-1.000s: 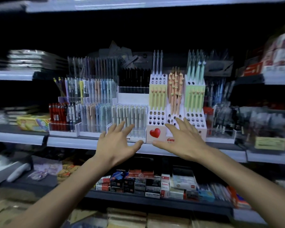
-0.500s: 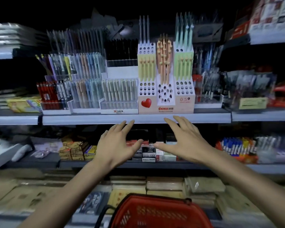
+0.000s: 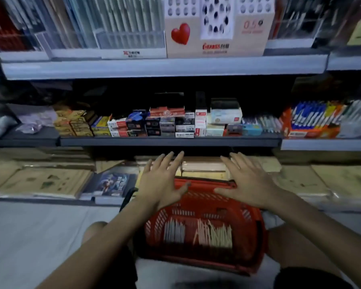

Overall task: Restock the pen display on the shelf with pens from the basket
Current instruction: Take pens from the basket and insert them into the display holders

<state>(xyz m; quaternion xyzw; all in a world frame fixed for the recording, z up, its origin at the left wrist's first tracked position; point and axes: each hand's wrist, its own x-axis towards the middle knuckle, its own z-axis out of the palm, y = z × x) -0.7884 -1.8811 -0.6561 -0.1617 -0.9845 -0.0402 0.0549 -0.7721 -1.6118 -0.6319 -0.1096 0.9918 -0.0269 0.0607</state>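
Note:
A red plastic basket (image 3: pixel 249 247) sits on the floor between my knees, with two bundles of pale pens (image 3: pixel 214 233) lying in its bottom. My left hand (image 3: pixel 162 181) hovers above the basket's far left rim, fingers spread and empty. My right hand (image 3: pixel 247 181) hovers above the far right rim, also spread and empty. The pen display (image 3: pixel 217 28), a cardboard stand with a red heart and rows of round holes, stands on the upper shelf at the top of the view; only its lower part shows.
Clear pen racks (image 3: pixel 113 28) flank the display on the grey shelf (image 3: pixel 154 67). The middle shelf (image 3: pixel 169 141) holds small boxes and marker packs. Flat brown packets (image 3: pixel 42 180) and books fill the bottom shelf behind the basket. Pale floor (image 3: pixel 40 236) lies to the left.
The view has tilted down from the display to the floor basket. Both open hands have dropped from in front of the display shelf to just above the basket's far rim.

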